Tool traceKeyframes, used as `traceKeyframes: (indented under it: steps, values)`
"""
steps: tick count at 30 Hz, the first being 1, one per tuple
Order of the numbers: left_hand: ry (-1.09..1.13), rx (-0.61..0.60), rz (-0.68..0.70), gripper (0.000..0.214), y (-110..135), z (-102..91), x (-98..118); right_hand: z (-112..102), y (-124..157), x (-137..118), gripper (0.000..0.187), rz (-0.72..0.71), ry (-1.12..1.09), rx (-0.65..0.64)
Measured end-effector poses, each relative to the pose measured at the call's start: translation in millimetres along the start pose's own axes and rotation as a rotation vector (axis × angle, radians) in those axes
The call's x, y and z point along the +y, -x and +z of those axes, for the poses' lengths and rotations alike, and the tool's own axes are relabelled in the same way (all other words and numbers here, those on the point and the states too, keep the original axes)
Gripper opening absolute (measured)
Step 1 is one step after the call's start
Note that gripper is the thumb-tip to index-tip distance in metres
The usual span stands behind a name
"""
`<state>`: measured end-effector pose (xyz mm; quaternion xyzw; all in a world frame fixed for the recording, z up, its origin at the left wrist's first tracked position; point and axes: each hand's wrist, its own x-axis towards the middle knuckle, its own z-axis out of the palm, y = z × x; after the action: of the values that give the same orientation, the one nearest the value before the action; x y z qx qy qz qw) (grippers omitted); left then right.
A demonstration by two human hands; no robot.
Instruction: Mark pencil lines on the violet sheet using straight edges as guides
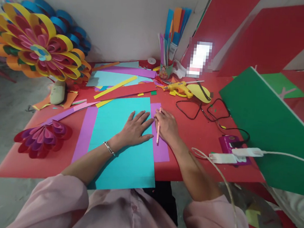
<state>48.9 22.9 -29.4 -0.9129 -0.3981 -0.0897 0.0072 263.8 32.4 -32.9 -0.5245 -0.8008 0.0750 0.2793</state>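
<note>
A turquoise sheet of paper lies over a purple sheet, which shows on both sides of it. My left hand rests flat on the turquoise sheet, its fingers spread toward the upper right. At the sheet's right edge my right hand is closed around a pink pencil, over the purple strip. The pencil's lower end points toward me; its other end is partly hidden by my fingers.
Behind the sheets lie paper strips and a yellow glue gun. A paper flower stands at left, a half flower nearer. At right are a purple power strip, cables and a green board.
</note>
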Motion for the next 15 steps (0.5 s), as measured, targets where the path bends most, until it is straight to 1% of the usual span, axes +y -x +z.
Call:
traceKeyframes:
  steps: [8, 15]
  values:
    - [0.012, 0.007, -0.007, 0.074, 0.4, -0.3, 0.3, 0.3, 0.5, 0.5, 0.023, -0.001, 0.002, -0.006]
    - [0.023, -0.007, -0.014, 0.076, 0.3, 0.4, -0.4, -0.2, 0.5, 0.1, 0.023, 0.006, 0.011, -0.017]
